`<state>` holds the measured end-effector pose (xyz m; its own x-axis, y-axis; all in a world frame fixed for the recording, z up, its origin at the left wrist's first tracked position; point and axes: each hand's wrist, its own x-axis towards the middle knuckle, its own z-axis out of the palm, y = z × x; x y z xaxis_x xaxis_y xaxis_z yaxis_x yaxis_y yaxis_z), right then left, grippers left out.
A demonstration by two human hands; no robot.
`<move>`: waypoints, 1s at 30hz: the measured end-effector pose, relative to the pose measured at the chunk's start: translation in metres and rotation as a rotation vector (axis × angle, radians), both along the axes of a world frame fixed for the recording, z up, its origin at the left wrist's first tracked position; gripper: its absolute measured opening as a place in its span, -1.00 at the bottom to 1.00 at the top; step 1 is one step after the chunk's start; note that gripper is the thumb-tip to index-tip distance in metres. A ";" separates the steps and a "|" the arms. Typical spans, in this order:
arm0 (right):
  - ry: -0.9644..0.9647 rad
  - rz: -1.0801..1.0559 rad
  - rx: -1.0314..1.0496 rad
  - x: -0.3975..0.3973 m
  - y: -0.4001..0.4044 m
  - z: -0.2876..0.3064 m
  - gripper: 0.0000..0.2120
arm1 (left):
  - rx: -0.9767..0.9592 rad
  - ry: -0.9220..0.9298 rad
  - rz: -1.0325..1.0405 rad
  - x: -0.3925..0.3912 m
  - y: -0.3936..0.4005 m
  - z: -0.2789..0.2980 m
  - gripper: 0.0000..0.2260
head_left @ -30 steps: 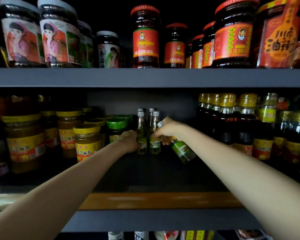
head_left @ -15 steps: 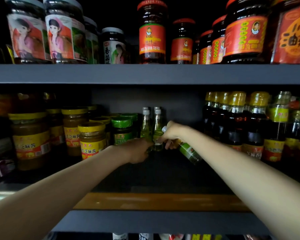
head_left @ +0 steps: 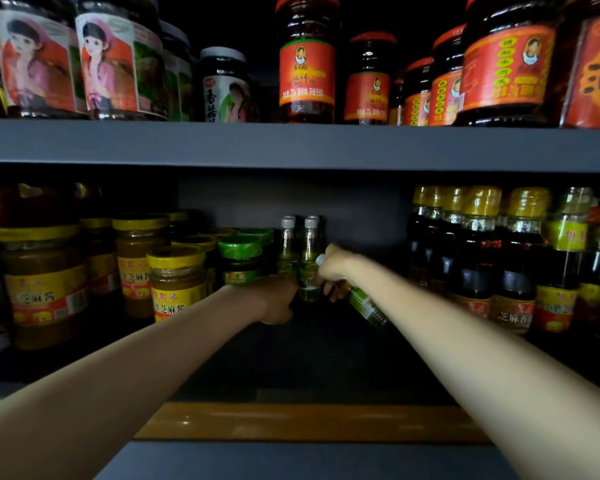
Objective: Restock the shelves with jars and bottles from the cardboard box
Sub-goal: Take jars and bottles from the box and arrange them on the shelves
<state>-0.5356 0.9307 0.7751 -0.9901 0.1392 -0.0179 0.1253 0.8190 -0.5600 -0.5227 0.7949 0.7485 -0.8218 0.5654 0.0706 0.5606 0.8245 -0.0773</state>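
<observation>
Currently, head view, sole view on record.

Centre of frame, deep on lower shelf (head_left: pixel 312 355): small green bottles (head_left: pixel 309 268), white-capped, upright, packed in short rows. Left hand (head_left: pixel 274 301) curled against front left bottle at its base; grip hidden by knuckles, so pinching or merely steadying cannot be told. Right hand (head_left: pixel 333 271) wrapped round neck of held bottle (head_left: pixel 366 306), same green type, tilted with cap up-left and base toward lower right, off the shelf floor, just beside standing row.

Left of frame: yellow-lidded jars (head_left: pixel 174 282), green-lidded jars (head_left: pixel 241 261) touching bottle group. Right of frame: dark sauce bottles (head_left: pixel 471 265), yellow caps. Upper half: upper shelf (head_left: pixel 291 143) with red-labelled jars (head_left: pixel 307 64). Cardboard box not in view.

Step in hand, judged: seating held bottle to right of row. Advised: bring upright before lowering; set base flat in bare gap; keep left hand bracing neighbours against toppling; release only once stable; turn label outward.
</observation>
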 end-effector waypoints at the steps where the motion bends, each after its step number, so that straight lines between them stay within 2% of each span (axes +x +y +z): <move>1: 0.003 -0.008 -0.003 0.000 0.000 0.000 -0.45 | -0.006 -0.003 -0.003 0.001 -0.001 0.000 -0.63; 5: 0.026 -0.023 -0.040 0.008 -0.001 0.002 -0.48 | 0.037 -0.011 -0.020 0.013 -0.005 0.007 -0.64; 8: 0.135 -0.003 -0.204 0.020 0.002 0.010 -0.58 | 0.264 -0.034 -0.017 0.023 -0.015 0.021 -0.68; 10: 0.261 -0.003 -0.400 0.028 0.002 0.016 -0.72 | 0.542 -0.249 -0.023 0.030 -0.022 0.023 -0.66; 12: 0.309 0.027 -0.653 0.038 -0.002 0.018 -0.75 | 0.728 -0.504 -0.042 0.041 -0.024 0.022 -0.61; 14: 0.269 0.098 -0.829 0.051 -0.013 0.018 -0.74 | 0.763 -0.645 -0.067 0.048 -0.022 0.019 -0.62; 16: 0.241 0.155 -0.904 0.061 -0.022 0.016 -0.72 | 0.781 -0.692 -0.090 0.054 -0.020 0.017 -0.69; 19: 0.275 0.205 -0.852 0.068 -0.026 0.013 -0.76 | 0.803 -0.718 -0.096 0.057 -0.021 0.017 -0.70; 21: 0.241 0.259 -0.650 0.075 -0.023 0.015 -0.78 | 0.802 -0.738 -0.095 0.057 -0.026 0.017 -0.64; 24: 0.101 0.316 -0.345 0.089 -0.015 0.015 -0.63 | 0.829 -0.732 -0.077 0.055 -0.032 0.017 -0.61; 26: 0.097 0.311 -0.245 0.093 -0.012 0.013 -0.57 | 0.790 -0.623 -0.049 0.054 -0.033 0.014 -0.66; 27: 0.103 0.295 -0.221 0.095 -0.012 0.013 -0.57 | 0.740 -0.510 -0.021 0.052 -0.034 0.013 -0.70; 28: 0.099 0.279 -0.230 0.095 -0.013 0.014 -0.60 | 0.705 -0.403 0.008 0.050 -0.035 0.013 -0.73; 30: 0.083 0.244 -0.294 0.095 -0.016 0.017 -0.67 | 0.729 -0.316 0.033 0.047 -0.041 0.014 -0.76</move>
